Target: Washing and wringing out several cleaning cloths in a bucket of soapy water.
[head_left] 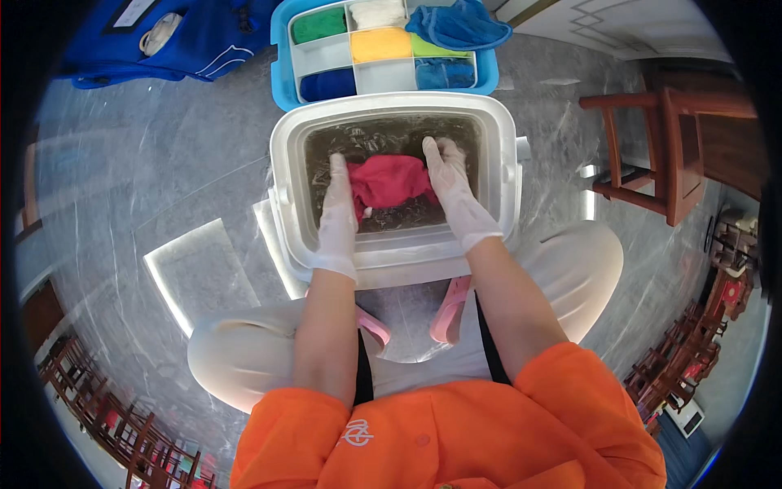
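A wet red cloth (391,181) is bunched between my two hands, over dark water (372,137) in a white plastic bucket (415,263). Thin whitish gloves cover both hands. My left hand (338,189) grips the cloth's left end, thumb up, its other fingers mostly hidden. On the other side, my right hand (447,165) holds the right end, with the fingers curled beside the thumb. The cloth's lower edge hangs close to the water, and a small pale spot shows near its lower left corner.
Behind the bucket stands a blue tub (281,73) with a white divided tray (385,74) of coloured cloths; a blue cloth (458,24) drapes over its corner. A blue bag (201,43) lies far left. A wooden chair (666,153) stands right on the grey floor (201,140).
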Demonstrator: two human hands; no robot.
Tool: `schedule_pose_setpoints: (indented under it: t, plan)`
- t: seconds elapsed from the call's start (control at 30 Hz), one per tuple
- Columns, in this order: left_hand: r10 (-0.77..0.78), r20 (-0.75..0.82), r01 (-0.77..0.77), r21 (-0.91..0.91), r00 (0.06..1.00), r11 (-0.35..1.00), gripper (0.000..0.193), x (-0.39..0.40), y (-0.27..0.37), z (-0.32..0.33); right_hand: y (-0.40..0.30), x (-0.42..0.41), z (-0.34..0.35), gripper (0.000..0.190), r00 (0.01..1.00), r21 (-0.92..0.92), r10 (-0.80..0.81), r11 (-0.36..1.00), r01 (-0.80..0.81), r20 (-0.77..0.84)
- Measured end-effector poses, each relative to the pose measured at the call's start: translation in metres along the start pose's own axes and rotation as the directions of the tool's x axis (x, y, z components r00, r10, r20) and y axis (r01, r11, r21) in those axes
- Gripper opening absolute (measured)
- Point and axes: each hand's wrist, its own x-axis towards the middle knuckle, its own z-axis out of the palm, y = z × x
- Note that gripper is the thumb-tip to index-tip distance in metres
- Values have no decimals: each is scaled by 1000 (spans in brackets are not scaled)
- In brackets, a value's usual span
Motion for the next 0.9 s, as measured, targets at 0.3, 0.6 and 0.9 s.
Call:
schedule_pose_setpoints:
  t: [0.3, 0.6, 0.9]
  plan:
    - [-61, -223, -30, -383, 973, 923, 58, 11, 2, 12, 3, -4, 5, 52, 832, -586, 477, 773, -244, 284]
    - [258, 117, -113, -678, 959, 727, 48, -3, -32, 3, -80, -86, 30, 48, 757, -317, -524, 695, 645, 391]
    - [206, 75, -113, -634, 976, 765, 41, 24, -30, 9, -95, -60, 59, 52, 951, -336, -150, 911, 240, 272]
